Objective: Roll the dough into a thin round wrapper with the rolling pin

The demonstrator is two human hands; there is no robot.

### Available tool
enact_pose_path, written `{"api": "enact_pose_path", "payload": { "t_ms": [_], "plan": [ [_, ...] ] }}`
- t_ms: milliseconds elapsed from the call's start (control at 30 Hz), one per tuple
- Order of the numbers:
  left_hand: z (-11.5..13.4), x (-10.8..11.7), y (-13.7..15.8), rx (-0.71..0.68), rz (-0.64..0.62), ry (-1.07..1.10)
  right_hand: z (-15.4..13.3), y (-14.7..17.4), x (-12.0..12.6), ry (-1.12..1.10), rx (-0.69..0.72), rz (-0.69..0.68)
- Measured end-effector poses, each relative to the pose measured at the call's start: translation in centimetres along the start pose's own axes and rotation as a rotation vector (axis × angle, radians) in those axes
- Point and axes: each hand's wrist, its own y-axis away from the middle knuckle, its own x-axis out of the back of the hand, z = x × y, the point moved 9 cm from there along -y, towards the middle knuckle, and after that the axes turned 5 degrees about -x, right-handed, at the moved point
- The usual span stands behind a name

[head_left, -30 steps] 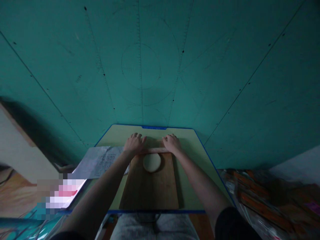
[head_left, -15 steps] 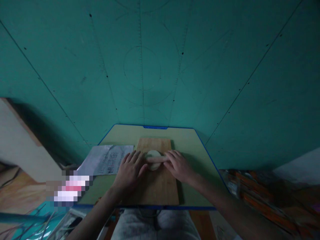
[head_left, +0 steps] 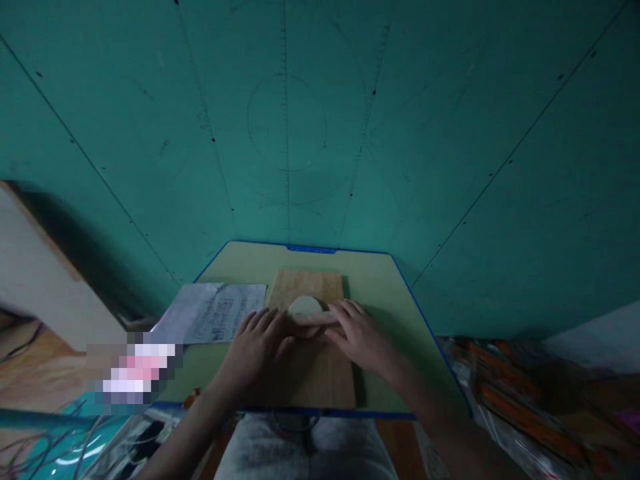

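Note:
A pale round of flat dough (head_left: pixel 305 305) lies on a wooden cutting board (head_left: pixel 315 380). Across it rests a wooden rolling pin (head_left: pixel 313 320), with dough showing beyond the pin and a sliver on the near side. My left hand (head_left: pixel 259 340) lies over the pin's left end, the fingers pointing forward and the thumb reaching toward the dough. Over the right end, my right hand (head_left: pixel 359 331) has its fingers bent round the pin. Both ends of the pin are hidden under my hands.
The board sits on a small blue-edged table (head_left: pixel 390 293) against a green wall (head_left: pixel 310 133). A printed sheet (head_left: pixel 220 313) lies left of the board. A small orange-brown object (head_left: pixel 191 398) is by my left forearm. Orange items (head_left: pixel 515 393) fill the floor at right.
The rolling pin has shifted slightly toward me over the dough, both hands moving with it. More dough shows beyond the pin. The camera view has tilted a little.

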Motion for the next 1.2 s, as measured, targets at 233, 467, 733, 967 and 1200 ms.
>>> {"api": "enact_pose_path", "payload": {
  "t_ms": [233,467,733,967,1200],
  "plan": [
    [-2.1,-0.3,-3.1,0.001,-0.113,0.068,1.2,-3.2,0.1,0.004,-0.080,-0.031],
    [-5.0,-1.8,-9.2,0.015,-0.134,0.144,4.3,-8.0,-0.4,-0.037,-0.109,0.013],
    [-5.4,-3.2,-8.7,0.001,-0.105,0.162,4.1,-7.2,-1.8,0.011,-0.100,0.016],
    [-4.6,-2.5,-7.8,-0.005,-0.105,0.155,3.6,-6.8,-1.7,-0.003,-0.105,-0.019],
    [-5.1,-1.7,-8.4,-0.025,-0.077,0.141,4.3,-7.6,-1.4,-0.071,-0.088,0.039]
  ]
}}
